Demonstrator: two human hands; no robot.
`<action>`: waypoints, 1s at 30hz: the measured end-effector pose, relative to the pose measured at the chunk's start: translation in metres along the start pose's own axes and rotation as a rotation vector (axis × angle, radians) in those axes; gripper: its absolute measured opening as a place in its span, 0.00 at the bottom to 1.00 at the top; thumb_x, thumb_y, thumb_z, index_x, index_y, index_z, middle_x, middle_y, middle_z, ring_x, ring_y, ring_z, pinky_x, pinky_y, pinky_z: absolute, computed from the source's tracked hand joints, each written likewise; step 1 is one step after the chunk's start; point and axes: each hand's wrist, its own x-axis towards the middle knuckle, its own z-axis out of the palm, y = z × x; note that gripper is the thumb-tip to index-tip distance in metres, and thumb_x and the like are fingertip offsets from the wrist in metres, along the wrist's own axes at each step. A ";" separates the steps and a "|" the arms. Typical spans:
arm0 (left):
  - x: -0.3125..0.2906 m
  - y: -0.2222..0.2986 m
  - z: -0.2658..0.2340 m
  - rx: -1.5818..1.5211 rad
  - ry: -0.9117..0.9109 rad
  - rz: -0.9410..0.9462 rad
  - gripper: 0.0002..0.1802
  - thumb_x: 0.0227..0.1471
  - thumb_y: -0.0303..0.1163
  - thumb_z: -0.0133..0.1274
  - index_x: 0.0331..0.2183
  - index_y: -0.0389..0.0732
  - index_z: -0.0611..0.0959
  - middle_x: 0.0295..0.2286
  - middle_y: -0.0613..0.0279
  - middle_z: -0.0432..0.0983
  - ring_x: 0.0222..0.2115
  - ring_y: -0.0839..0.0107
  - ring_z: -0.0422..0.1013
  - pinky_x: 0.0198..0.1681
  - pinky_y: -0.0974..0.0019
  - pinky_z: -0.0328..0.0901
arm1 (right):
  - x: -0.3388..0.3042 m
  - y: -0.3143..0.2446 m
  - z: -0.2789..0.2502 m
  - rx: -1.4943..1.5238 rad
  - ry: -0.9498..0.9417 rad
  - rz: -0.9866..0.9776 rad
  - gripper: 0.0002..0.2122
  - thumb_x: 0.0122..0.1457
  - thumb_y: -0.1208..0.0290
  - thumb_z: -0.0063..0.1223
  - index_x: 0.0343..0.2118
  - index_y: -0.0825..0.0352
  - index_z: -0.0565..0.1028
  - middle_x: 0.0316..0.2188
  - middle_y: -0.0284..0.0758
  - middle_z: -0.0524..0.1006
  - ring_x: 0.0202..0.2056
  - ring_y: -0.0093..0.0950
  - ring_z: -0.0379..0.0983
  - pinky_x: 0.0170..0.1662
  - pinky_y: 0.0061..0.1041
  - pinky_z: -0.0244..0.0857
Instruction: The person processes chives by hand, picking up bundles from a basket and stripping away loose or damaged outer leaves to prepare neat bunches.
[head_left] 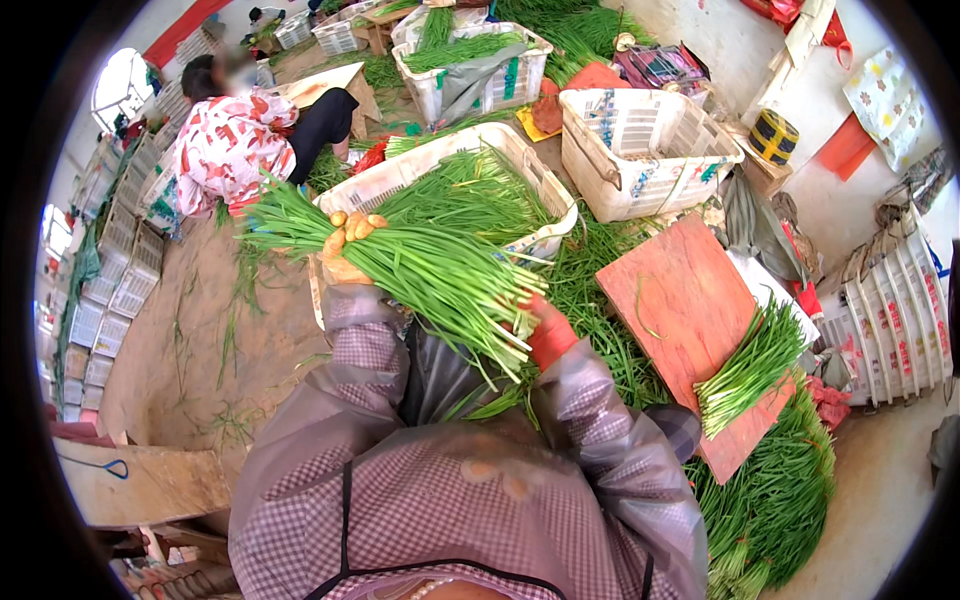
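A large bunch of garlic chives [430,275] lies slanted across in front of me, leafy tips to the left and pale cut ends to the right. My left hand [350,238], in a tan glove, is closed round the bunch near its leafy half. At the pale stalk ends is my right hand [540,325], with an orange-red cuff; its fingers are partly hidden among the stalks and appear closed on them. Right beyond the bunch, a white plastic crate [545,185] holds more loose chives [465,195].
To my right, a reddish board [680,290] carries a smaller chive bunch [750,370], with heaped chives [770,500] beside it. Another white crate [650,195] stands beyond the board. A co-worker in a patterned top [235,145] sits at far left, near stacked crates [130,255].
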 end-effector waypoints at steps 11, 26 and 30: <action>-0.006 0.005 0.001 -0.004 -0.199 -0.055 0.10 0.48 0.24 0.51 0.35 0.42 0.71 0.23 0.70 0.64 0.27 0.76 0.63 0.46 0.68 0.59 | -0.012 0.030 -0.033 0.119 -0.421 0.162 0.32 0.54 0.73 0.50 0.62 0.65 0.52 0.61 0.45 0.55 0.60 0.46 0.53 0.61 0.41 0.52; -0.012 0.006 -0.010 -0.083 -0.305 -0.010 0.09 0.50 0.27 0.50 0.37 0.41 0.70 0.24 0.69 0.66 0.27 0.78 0.64 0.42 0.70 0.59 | -0.078 -0.014 0.020 -0.313 -0.280 0.360 0.12 0.63 0.67 0.46 0.31 0.71 0.75 0.10 0.22 0.57 0.10 0.14 0.47 0.14 0.18 0.37; -0.004 0.011 -0.004 -0.109 -0.362 0.006 0.10 0.50 0.27 0.50 0.37 0.41 0.70 0.24 0.69 0.66 0.26 0.78 0.64 0.42 0.70 0.59 | -0.101 -0.055 -0.041 0.206 -0.548 -0.005 0.08 0.55 0.71 0.50 0.32 0.72 0.72 0.10 0.24 0.57 0.10 0.18 0.49 0.12 0.20 0.44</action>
